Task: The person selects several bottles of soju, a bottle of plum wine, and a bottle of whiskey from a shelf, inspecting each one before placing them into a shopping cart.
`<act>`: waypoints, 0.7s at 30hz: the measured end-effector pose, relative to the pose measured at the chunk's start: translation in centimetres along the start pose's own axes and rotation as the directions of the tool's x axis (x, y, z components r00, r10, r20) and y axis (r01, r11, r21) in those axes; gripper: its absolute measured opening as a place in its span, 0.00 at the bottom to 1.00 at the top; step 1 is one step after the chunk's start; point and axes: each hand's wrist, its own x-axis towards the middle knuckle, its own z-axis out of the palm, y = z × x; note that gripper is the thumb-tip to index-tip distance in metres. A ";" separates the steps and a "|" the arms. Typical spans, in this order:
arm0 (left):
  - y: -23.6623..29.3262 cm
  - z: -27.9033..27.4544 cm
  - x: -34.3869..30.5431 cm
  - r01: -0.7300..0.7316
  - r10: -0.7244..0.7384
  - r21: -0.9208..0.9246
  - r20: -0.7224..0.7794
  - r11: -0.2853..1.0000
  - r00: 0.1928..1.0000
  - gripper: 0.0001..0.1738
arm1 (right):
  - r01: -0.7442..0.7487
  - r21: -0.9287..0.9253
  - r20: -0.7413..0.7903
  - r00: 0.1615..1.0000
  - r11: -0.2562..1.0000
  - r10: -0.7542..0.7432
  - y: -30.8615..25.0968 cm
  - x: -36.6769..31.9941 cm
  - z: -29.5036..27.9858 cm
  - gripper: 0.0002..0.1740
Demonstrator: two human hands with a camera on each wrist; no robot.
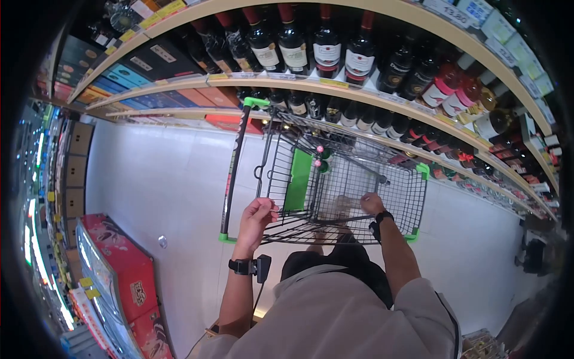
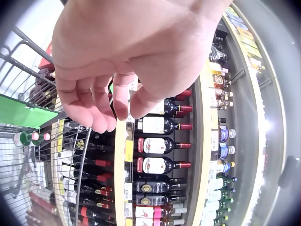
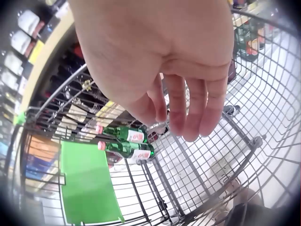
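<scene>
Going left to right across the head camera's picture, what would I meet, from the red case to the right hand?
Red case, cart handle, left hand, green panel, green bottles, right hand.

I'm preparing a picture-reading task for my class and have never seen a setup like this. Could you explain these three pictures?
There is no robot here, just a person with bare hands. A head-worn camera took the widest picture, looking down past the grey shirt. The other two come from a camera on each wrist, so a palm fills the top of each.

The wire shopping cart has two green bottles with pink caps inside it. Beyond it, shelves carry rows of dark bottles.

The left hand is near the cart's handle end and the right hand is over the basket. Both look loosely curled, with nothing visibly held.
</scene>
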 end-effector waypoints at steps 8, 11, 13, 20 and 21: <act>0.8 -0.2 1.9 -0.027 0.028 -0.013 0.124 1.000 0.992 0.06 | 0.132 -0.020 -0.314 0.940 0.991 -0.132 -0.8 -11.1 -5.5 0.14; 0.9 0.3 2.4 -0.012 0.013 -0.005 0.153 1.000 0.988 0.07 | 0.218 -0.250 -0.399 0.865 0.943 -0.306 -0.6 -13.8 -6.6 0.14; 0.6 0.3 3.0 -0.032 0.031 0.003 0.230 0.999 0.973 0.07 | 0.216 -0.281 -0.436 0.839 0.935 -0.325 -1.0 -16.0 -7.6 0.13; 0.7 2.3 2.9 -0.041 0.052 -0.040 0.328 0.998 0.943 0.16 | 0.299 -0.211 -0.544 0.755 0.931 -0.366 -4.0 -22.9 -10.7 0.09; 0.5 2.4 3.0 -0.041 0.052 -0.041 0.339 0.998 0.939 0.16 | 0.317 -0.194 -0.553 0.746 0.929 -0.370 -4.5 -23.5 -11.0 0.09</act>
